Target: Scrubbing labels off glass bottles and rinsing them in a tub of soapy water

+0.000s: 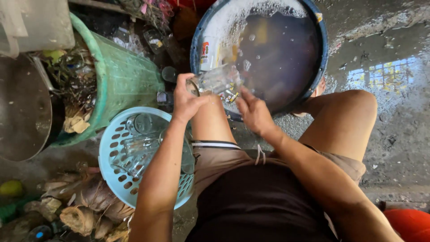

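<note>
Clear glass [218,80] gripped in left hand [186,101]; right hand [253,112] just beside, fingers loosely open, empty.

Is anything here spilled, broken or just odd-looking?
Nothing looks broken. The left hand holds a clear glass tipped on its side over the soapy basin, the right hand beside it. Water pools on the concrete floor, and rinsed glasses lie jumbled in the pale blue basket.

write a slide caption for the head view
Left hand holds a clear glass over a soapy basin; right hand beside it.
</note>
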